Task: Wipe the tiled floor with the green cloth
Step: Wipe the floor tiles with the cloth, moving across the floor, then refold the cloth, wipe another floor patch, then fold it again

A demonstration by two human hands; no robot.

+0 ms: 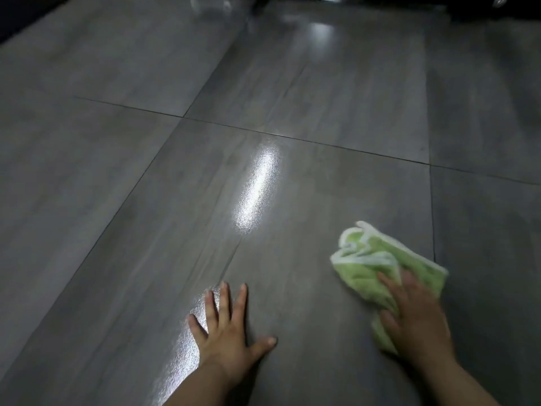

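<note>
Pressing down flat-fingered, the right hand point(415, 317) pins the green cloth point(371, 259) to the tiled floor point(292, 98).
Cloth lies bunched at the lower right of the frame, its white-edged folds poking out beyond the blurred fingertips point(383, 278); the left hand point(225, 326), lower centre, rests palm-down on the tile, fingers spread, holding nothing, beside a bright streak of reflected light point(257, 186).

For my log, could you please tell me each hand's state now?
Left hand: open, flat on the tiled floor.
Right hand: open, pressing the green cloth.
</note>
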